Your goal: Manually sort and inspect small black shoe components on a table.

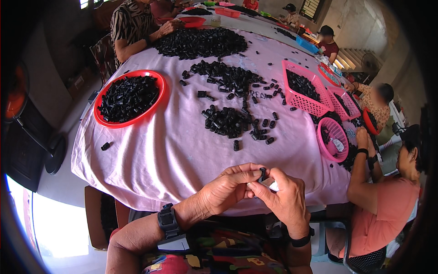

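Observation:
My left hand is closed, pinching a small black plastic piece between thumb and fingertips, just past the table's near edge. My right hand meets it there, its fingers curled round something small and white whose kind I cannot make out. The white thing sits right beside the black piece. Beyond my hands, a pile of similar black plastic pieces lies on the pink cloth, with several strays around it.
A red round tray heaped with black pieces stands at left. Larger black heaps lie farther back. To the right are a pink basket and a round pink basket. A co-worker in a salmon shirt sits at right; others line the table.

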Demonstrator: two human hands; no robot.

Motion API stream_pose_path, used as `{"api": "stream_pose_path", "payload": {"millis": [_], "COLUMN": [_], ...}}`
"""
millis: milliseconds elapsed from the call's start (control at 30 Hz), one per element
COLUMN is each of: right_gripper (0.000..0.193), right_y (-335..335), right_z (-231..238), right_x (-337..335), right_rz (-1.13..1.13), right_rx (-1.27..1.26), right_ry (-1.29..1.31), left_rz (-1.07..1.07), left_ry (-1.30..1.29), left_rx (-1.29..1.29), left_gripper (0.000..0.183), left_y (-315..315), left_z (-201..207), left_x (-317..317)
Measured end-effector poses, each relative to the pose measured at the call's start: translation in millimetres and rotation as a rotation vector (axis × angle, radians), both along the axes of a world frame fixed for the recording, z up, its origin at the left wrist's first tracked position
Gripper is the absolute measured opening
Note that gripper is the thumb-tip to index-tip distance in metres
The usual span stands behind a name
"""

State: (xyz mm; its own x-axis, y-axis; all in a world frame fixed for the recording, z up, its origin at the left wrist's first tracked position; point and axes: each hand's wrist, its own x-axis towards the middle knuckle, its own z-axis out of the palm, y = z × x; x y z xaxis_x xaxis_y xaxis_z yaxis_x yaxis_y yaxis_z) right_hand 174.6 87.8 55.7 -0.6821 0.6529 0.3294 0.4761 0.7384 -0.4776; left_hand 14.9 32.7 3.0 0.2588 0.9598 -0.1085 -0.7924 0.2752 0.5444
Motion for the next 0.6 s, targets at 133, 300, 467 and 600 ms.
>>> {"api": "stream_pose_path", "payload": {"millis": [133, 300, 467, 600], "right_gripper": [0.038, 0.038, 0.038, 0.038], "right_y": [0.0, 0.2, 1.2, 1.4], "right_z": [-0.5, -0.2, -1.0, -1.1], "right_x": [-0.1, -0.4, -0.2, -0.7], "right_rz": [0.004, 0.004, 0.002, 0.004], "right_rx": [-0.006, -0.001, -0.008, 0.000], "right_ry": [0.013, 0.016, 0.003, 0.006], "left_rz": [0.002, 0.006, -0.003, -0.002], "left_ry": [0.005, 0.002, 0.002, 0.011], "left_rx": [-0.004, -0.005, 0.000, -0.006], "left_gripper": [0.030, 0.029, 0.030, 0.031], "left_y": [0.4, 0.1, 0.2, 0.4], "left_z": [-0.8, -1.0, -1.6, -1.9], "left_x": [0.4, 0.6, 0.2, 0.5]}}
